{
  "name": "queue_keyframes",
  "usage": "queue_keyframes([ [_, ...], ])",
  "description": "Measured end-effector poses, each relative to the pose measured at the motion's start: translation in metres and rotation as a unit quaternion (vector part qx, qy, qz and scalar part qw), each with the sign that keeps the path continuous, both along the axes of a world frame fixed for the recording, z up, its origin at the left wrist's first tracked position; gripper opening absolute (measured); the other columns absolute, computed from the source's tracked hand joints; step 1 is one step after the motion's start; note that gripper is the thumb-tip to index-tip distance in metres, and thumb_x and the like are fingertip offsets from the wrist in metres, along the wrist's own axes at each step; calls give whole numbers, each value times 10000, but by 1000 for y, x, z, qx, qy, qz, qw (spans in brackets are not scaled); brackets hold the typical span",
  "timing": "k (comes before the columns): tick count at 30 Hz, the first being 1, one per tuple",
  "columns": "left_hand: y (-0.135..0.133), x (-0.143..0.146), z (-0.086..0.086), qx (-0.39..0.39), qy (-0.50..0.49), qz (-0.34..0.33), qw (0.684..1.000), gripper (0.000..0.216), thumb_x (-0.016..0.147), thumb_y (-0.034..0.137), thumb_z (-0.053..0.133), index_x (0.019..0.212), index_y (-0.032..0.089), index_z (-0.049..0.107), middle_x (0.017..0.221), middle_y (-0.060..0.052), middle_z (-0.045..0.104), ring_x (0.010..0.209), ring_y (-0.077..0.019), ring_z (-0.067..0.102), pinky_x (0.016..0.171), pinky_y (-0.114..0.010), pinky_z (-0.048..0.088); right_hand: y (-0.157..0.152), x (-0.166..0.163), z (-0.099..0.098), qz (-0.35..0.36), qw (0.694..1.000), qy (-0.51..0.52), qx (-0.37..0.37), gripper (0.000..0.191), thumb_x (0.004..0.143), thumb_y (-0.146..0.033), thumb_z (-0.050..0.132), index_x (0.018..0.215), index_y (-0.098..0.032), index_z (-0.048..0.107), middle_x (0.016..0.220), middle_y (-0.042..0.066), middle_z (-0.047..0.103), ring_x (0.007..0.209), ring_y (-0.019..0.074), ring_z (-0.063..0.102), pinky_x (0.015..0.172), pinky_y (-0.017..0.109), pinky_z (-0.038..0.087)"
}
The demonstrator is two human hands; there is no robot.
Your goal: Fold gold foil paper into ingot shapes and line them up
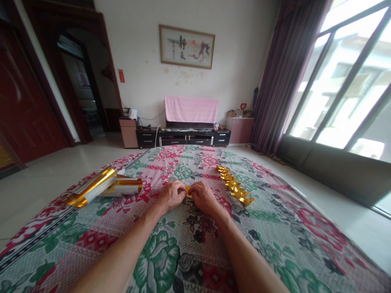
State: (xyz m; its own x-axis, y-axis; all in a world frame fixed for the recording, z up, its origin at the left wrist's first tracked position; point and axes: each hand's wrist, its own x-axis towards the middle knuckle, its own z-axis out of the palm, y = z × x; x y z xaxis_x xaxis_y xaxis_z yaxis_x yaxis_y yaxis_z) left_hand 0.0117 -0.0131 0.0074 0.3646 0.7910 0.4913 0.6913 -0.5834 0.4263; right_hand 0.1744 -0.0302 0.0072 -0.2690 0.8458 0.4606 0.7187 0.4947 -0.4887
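Observation:
Between my two hands, low over the middle of the cloth, is a small piece of gold foil paper (pixel 189 191). My left hand (pixel 172 194) is closed, pinching its left side with thumb and fingertips. On the right side my right hand (pixel 203 195) pinches the same piece, its fingers curled over it. Much of the foil is hidden by the fingers, so its exact shape cannot be made out. To the right of my right hand stands a row of folded gold paper ingots (pixel 234 186), several of them, running away from me at a slant.
Curled gold foil sheets (pixel 97 187) lie on the left of the table. A flowered cloth (pixel 159 260) covers the round table. Beyond it are a low black TV cabinet (pixel 174 140) and a pink towel (pixel 192 109) draped over a screen. A window (pixel 351 81) is at the right.

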Motion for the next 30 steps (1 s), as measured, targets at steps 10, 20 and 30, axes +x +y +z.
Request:
queue_keyframes([
  [10,-5,4,4,7,36,2,999,108,719,213,577,785,188,660,834,-33,642,840,-172,555,797,-291,425,1,-1,-2,-42,999,11,28,279,713,-53,432,824,-188,650,847,39,631,805,136,556,759,213,386],
  [20,-1,1,3,32,50,2,998,214,701,100,521,839,196,653,846,-26,653,834,-177,549,801,-314,413,-5,-2,5,-54,998,-15,39,261,712,-68,441,758,-190,667,772,33,638,708,127,560,685,200,380],
  [30,-7,3,7,71,91,-54,992,192,765,144,473,811,199,651,803,-38,628,812,-166,544,775,-289,422,-10,-3,10,-99,994,-48,27,249,750,-140,443,698,-205,678,725,31,631,682,121,563,634,192,365],
])
